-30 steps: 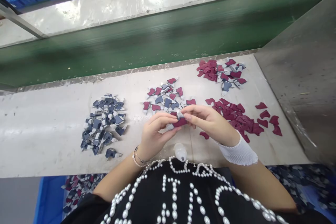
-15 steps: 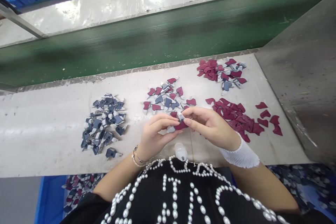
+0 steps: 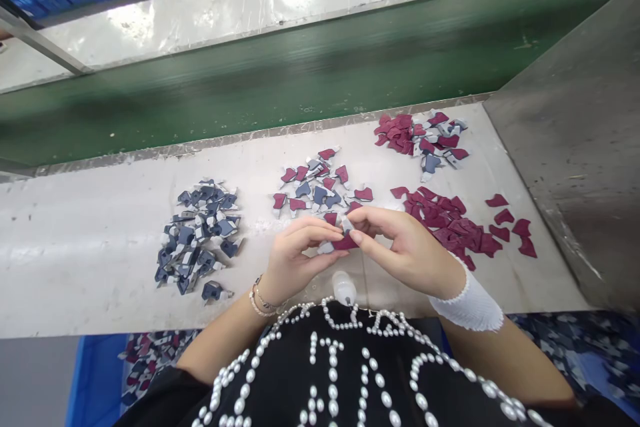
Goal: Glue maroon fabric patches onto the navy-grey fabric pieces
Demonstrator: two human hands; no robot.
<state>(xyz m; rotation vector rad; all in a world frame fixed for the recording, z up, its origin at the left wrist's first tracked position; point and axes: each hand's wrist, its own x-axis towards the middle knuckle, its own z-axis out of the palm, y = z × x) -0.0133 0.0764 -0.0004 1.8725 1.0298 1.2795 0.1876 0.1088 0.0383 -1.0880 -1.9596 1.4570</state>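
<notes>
Between my two hands is a small maroon and light-grey plastic part [image 3: 344, 243], partly hidden by the fingers. My left hand [image 3: 300, 250] is closed on its left side, thumb below and fingers above. The thumb and fingers of my right hand [image 3: 400, 243] pinch its right side near an upright grey tip. Just beyond the hands lies a loose group of maroon, blue and grey parts [image 3: 320, 195]. A heap of flat maroon pieces [image 3: 450, 223] is beside my right hand. Below the held part, a small translucent white bottle [image 3: 344, 287] rests at the table edge.
Blue-grey parts [image 3: 187, 240] are heaped on the white table [image 3: 90, 247] at left. Another mixed maroon and grey pile [image 3: 425, 137] sits at the far right, near a metal panel [image 3: 575, 133]. A green belt [image 3: 250, 80] runs behind. Below the table stands a blue bin [image 3: 95, 373].
My right hand has shifted slightly, its wrist moving a little right and down. Both hands keep hold of the same part, and the piles look unchanged.
</notes>
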